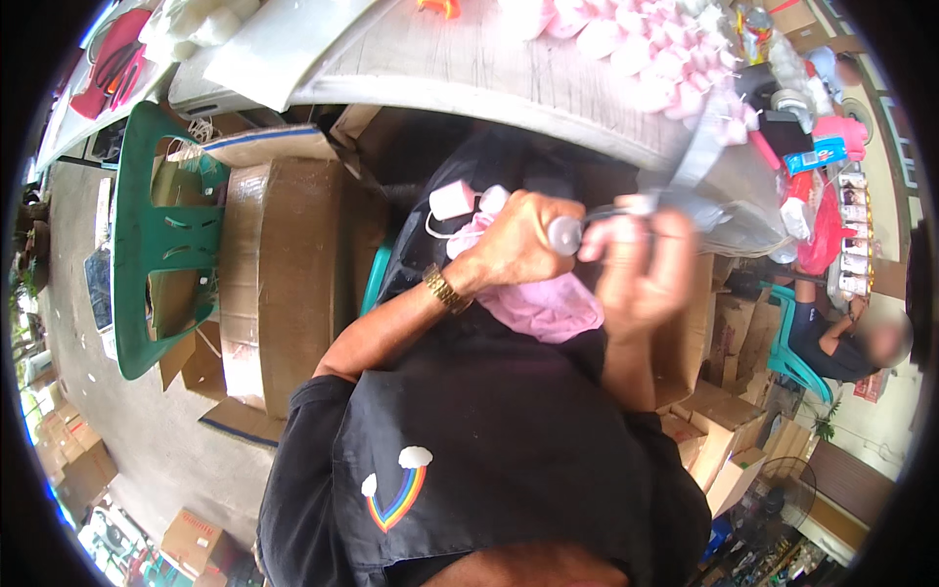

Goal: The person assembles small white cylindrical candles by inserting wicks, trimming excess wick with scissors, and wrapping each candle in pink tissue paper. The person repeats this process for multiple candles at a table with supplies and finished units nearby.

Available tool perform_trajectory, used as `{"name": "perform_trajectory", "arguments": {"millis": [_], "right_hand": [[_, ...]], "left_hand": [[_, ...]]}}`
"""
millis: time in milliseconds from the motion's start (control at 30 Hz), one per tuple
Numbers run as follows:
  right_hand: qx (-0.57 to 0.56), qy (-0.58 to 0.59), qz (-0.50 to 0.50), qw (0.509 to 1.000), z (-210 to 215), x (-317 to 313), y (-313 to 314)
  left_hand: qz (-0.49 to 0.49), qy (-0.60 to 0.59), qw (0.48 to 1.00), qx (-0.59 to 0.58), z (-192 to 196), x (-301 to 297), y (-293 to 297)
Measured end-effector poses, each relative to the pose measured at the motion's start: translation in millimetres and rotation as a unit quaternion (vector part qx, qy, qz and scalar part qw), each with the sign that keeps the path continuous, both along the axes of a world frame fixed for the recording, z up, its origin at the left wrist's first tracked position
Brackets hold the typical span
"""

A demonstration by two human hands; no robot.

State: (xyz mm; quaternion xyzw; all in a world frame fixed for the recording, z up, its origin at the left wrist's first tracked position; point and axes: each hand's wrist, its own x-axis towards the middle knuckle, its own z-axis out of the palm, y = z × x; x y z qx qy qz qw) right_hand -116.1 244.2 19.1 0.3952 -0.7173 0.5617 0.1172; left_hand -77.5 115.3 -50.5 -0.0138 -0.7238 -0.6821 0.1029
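Note:
My left hand (533, 233), with a gold watch (447, 291) on its wrist, is closed in a fist above my lap. A white, round-ended piece (564, 236) sticks out of the fist on the thumb side; the rest of it is hidden. My right hand (646, 264) is close beside it, smeared by motion, with its fingers bent. Something thin and dark (608, 211) shows between the two hands, too blurred to name. Pink cloth (548, 309) lies on my lap beneath them. Just left of the fist are a pale pink block (452, 200) and a small white piece (494, 200).
Ahead stands a table (440, 68) with a heap of pink-and-white pieces (650, 44). A large cardboard box (289, 284) and a green plastic chair (166, 240) are at the left. More boxes (719, 421) stand at the right, where another person (846, 333) sits farther off.

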Motion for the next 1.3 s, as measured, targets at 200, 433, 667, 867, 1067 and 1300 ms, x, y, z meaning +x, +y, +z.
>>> {"name": "perform_trajectory", "arguments": {"millis": [200,433,667,867,1067,1300], "right_hand": [[0.086,0.091,-0.017,0.992,7,1,-9],[-0.208,0.026,-0.007,0.978,12,3,-6],[-0.202,0.013,-0.043,0.978,13,4,-10],[-0.002,-0.058,-0.037,0.998,1,3,-17],[-0.088,-0.171,-0.090,0.977,-4,-15,18],[0.041,-0.343,0.084,0.935,5,4,56]], "left_hand": [[0.049,0.042,0.997,-0.048,0,-1,3],[0.032,-0.010,0.999,-0.033,5,-1,4],[0.144,0.038,0.985,-0.082,8,-2,8],[0.145,0.075,0.980,-0.114,7,-2,6],[0.082,0.028,0.996,0.020,22,4,-1],[-0.019,0.002,0.998,0.054,36,10,-15]]}}
